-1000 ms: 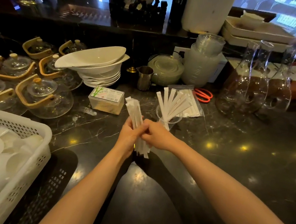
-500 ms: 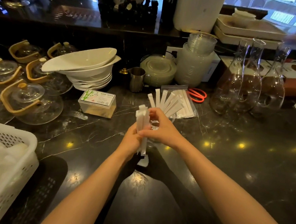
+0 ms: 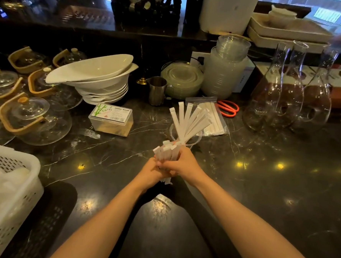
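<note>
Flat white paper sleeves (image 3: pixel 165 153) are sitting lower than earlier; left hand (image 3: pixel 150 172) and right hand (image 3: pixel 183 165), pressed together, are clamping them over glossy veined worktop (image 3: pixel 262 184).

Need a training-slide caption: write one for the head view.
Left hand and right hand grip a bundle of white paper-wrapped sticks over a dark marble counter, near a clear plastic cup holding more.
</note>
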The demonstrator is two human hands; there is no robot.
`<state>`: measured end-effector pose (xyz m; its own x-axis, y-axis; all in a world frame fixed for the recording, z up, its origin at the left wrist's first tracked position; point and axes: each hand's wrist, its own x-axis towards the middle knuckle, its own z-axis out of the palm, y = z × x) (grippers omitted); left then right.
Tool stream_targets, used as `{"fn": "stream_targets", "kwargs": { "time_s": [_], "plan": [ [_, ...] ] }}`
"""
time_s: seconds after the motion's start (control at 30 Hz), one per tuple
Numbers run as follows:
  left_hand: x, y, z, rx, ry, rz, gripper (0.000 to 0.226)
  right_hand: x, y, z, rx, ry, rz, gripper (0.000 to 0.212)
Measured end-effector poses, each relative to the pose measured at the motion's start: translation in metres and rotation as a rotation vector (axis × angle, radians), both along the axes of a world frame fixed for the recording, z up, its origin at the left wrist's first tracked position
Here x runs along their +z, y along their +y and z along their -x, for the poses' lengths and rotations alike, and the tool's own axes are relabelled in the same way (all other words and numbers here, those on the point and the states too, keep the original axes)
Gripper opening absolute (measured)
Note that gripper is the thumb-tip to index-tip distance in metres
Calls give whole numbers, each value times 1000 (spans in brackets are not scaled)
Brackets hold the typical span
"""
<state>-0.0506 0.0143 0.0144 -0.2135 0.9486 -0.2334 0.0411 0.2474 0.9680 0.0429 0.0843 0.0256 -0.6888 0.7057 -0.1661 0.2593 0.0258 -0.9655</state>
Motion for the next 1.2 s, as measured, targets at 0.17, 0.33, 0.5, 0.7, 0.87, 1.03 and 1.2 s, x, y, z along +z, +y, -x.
{"fn": "stream_targets", "kwargs": {
  "time_s": [0.17, 0.33, 0.5, 0.7, 0.87, 1.03, 1.2],
  "plan": [
    [-1, 0, 7, -37, -7, 11, 29, 3, 2, -1, 33, -9, 3, 17],
    [37, 14, 15, -84, 76, -78, 23, 38, 20, -3, 3, 71, -99, 21],
    [98, 58, 20, -137, 167, -261, 28, 93, 55, 0, -107, 268, -171, 15],
    [105, 102, 22, -218, 255, -70, 29, 94, 83, 1, -196, 244, -178, 22],
    [74, 111, 20, -193, 191, 89, 33, 64, 89, -2, -213, 100, -139, 29],
    [57, 112, 18, -130, 184, 135, 30, 47, 97, -1, -180, 33, -148, 29],
    [54, 120, 24, -53, 287, 6, 40, 43, 103, -4, -218, 92, -186, 47]
  ]
}}
